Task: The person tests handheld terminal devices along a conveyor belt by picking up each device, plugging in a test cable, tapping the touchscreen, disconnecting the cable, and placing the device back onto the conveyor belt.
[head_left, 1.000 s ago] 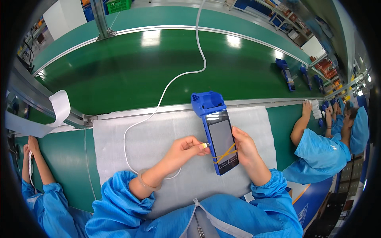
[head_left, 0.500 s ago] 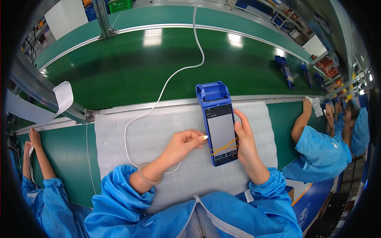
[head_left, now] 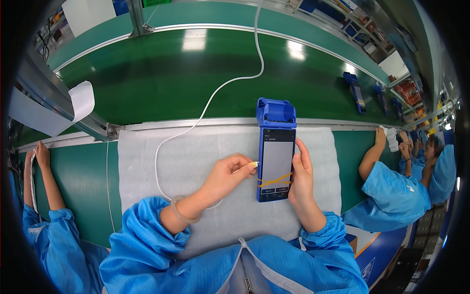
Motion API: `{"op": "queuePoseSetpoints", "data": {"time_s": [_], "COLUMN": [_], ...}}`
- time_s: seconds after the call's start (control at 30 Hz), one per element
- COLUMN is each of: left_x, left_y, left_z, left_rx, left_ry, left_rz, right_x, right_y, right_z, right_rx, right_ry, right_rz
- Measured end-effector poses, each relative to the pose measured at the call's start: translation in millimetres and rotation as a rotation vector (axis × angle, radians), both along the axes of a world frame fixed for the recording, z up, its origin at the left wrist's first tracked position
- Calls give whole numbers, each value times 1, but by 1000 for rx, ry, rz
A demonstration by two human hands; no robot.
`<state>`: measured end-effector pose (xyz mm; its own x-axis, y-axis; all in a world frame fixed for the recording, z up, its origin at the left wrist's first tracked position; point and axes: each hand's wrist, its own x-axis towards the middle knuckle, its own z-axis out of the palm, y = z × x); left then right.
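Note:
A blue handheld payment terminal point(head_left: 276, 154) is held upright over the white foam mat point(head_left: 142, 176), its screen lit and its printer lid at the far end standing open. My right hand point(head_left: 302, 179) grips it along the right edge. Yellow rubber bands point(head_left: 274, 181) cross the lower screen. In my left hand point(head_left: 231, 171), thumb and fingers pinch the plug point(head_left: 254, 164) of a white cable point(head_left: 215, 91). The plug's tip is at the terminal's left side; whether it sits in a port I cannot tell. The cable curves round my left wrist and runs off to the far side.
A green conveyor belt point(head_left: 156, 78) lies beyond the bench, with several blue terminals point(head_left: 356, 93) at its far right. Co-workers' arms point(head_left: 46, 166) show at left, and another person point(head_left: 399, 191) sits at right. A metal post point(head_left: 73, 105) with a curled white paper strip point(head_left: 82, 100) rises at left.
The terminal has turned to stand straighter and sits slightly farther right in view. My left hand has kept the plug at its left side. The whole view has shifted a little.

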<state>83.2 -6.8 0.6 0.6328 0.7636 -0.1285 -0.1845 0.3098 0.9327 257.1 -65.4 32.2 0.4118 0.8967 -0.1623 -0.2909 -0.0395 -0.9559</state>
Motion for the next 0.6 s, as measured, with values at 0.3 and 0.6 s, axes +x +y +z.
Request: {"op": "queuePoseSetpoints", "data": {"time_s": [0.3,0.6], "left_x": [-11,-33], "left_y": [-5,-30], "left_z": [17,19], "left_rx": [139,415], "left_ry": [206,425], "left_rz": [6,283], "right_x": [-2,-26], "right_y": [3,-1], "right_z": [5,-8], "right_rx": [-33,-24], "right_ry": [-14,-34], "right_rz": [134,239]}}
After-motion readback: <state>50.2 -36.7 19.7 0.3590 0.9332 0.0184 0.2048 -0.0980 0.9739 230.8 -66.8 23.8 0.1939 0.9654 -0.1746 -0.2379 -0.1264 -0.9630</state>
